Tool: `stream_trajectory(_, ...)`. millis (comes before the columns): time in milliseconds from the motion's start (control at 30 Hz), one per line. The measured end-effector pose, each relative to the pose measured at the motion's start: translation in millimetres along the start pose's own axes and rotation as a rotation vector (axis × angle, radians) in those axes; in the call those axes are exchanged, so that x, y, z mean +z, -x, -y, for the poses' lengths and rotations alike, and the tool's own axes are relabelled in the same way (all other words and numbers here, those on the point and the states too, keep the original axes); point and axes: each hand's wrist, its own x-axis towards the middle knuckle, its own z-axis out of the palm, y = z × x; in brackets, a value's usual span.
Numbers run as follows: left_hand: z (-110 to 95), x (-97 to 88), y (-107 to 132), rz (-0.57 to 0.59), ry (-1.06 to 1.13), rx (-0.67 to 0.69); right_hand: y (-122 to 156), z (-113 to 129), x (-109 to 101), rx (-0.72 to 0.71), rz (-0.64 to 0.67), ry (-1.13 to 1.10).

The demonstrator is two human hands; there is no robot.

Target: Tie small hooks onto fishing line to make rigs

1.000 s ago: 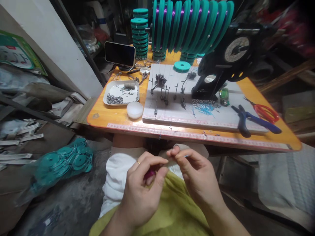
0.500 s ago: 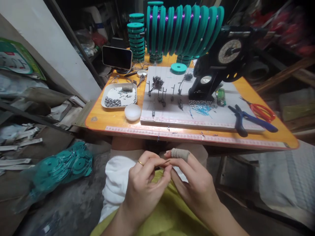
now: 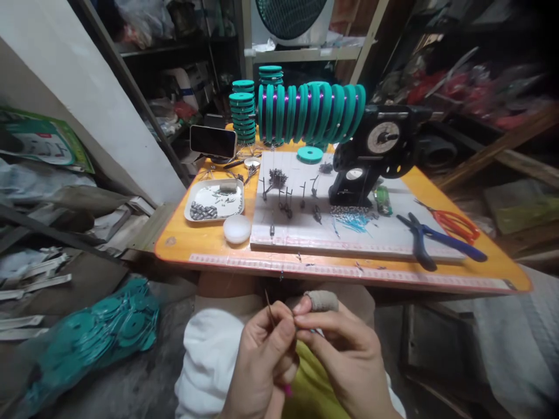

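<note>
Over my lap, in front of the table's edge, my hands meet fingertip to fingertip. My left hand [image 3: 268,355] is closed, and a thin, dark, needle-like rod [image 3: 268,302] sticks up from between its fingers. Closed in a pinch, my right hand [image 3: 345,343] touches the left fingertips; a bluish bit shows at its fingers, too small to name. A grey wrap [image 3: 322,301] covers one right finger. Below my left palm a small magenta piece [image 3: 287,390] peeks out, mostly hidden.
On the orange table [image 3: 174,244] stand a grey board [image 3: 297,233], a black machine holding teal spools [image 3: 312,113], a white tray [image 3: 213,216] of small metal weights, a white bowl [image 3: 236,229], a phone [image 3: 212,141], blue pliers [image 3: 454,241] and red-handled scissors [image 3: 458,226].
The head view has tilted up, so the table sits lower in it. My left hand has turned, and the rod now points upward instead of lying across between both hands.
</note>
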Motion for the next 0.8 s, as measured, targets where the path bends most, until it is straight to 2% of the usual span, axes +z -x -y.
stream_trajectory(100,2.2,-1.9,1.1,0.012,-0.084,0.02,0.0,-1.2,-1.2,0.086,-0.046,-0.099)
stream_trajectory(167,2.6,-2.1,2.6,-0.026,-0.183,0.077,0.6,-2.9,-3.2,0.188,-0.048,-0.222)
stream_trajectory(267,2.8,-1.9,6.3,-0.126,-0.395,0.208,0.9,-5.6,-6.2,0.331,-0.007,-0.363)
stream_trajectory(333,2.6,-2.7,9.0,-0.139,-0.549,0.332,0.5,-6.6,-7.3,0.389,0.02,-0.436)
stream_trajectory(433,0.2,-6.4,11.9,-0.042,-0.729,0.499,-0.3,-6.9,-7.6,0.436,0.037,-0.525)
stream_trajectory(567,-5.5,-12.4,14.3,0.091,-0.937,0.586,-0.7,-5.3,-8.2,0.481,0.041,-0.571)
stream_trajectory(800,-11.8,-9.9,17.2,0.101,-1.059,0.656,0.1,0.0,-9.7,0.526,0.074,-0.607)
